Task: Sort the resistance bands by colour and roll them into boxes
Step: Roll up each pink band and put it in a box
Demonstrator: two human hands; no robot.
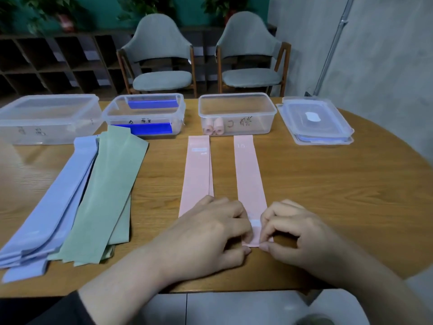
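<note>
Two pink resistance bands lie flat side by side on the wooden table. My left hand (210,233) and my right hand (293,233) both pinch the near end of the right pink band (248,174), which is folded up a little there. The left pink band (196,174) lies partly under my left hand. A pile of light blue bands (54,202) and a pile of green bands (105,193) lie to the left. Three clear boxes stand at the back: the left box (46,118), the middle box (145,116) with dark blue bands, and the right box (236,113) with two pink rolls (213,129).
A stack of clear lids (315,120) lies at the back right. Two grey chairs (161,55) stand behind the table, with dark shelving to their left. The table's curved edge (234,290) runs close under my wrists.
</note>
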